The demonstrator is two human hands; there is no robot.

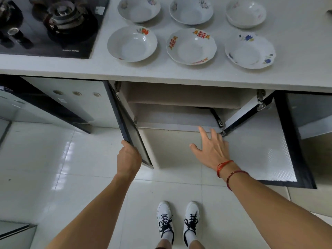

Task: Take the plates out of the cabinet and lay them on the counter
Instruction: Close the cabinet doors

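Several white deep plates with flower patterns lie in two rows on the white counter (179, 74); the front row runs from a plate with an orange motif (132, 44) through a red-patterned plate (191, 46) to a blue-flowered plate (250, 52). Below, the cabinet (172, 114) stands with both doors swung out, and the shelf I can see holds no plates. My left hand (128, 159) grips the lower edge of the left door (128, 126). My right hand (212, 149) hangs with fingers spread in front of the cabinet floor, next to the right door (260, 150).
A black gas hob (53, 26) with burners takes up the counter's left end. A further cabinet door (59, 108) stands open at the left. White floor tiles and my two white shoes (177, 221) are below. A dark object with a handle (213, 114) lies deep in the cabinet.
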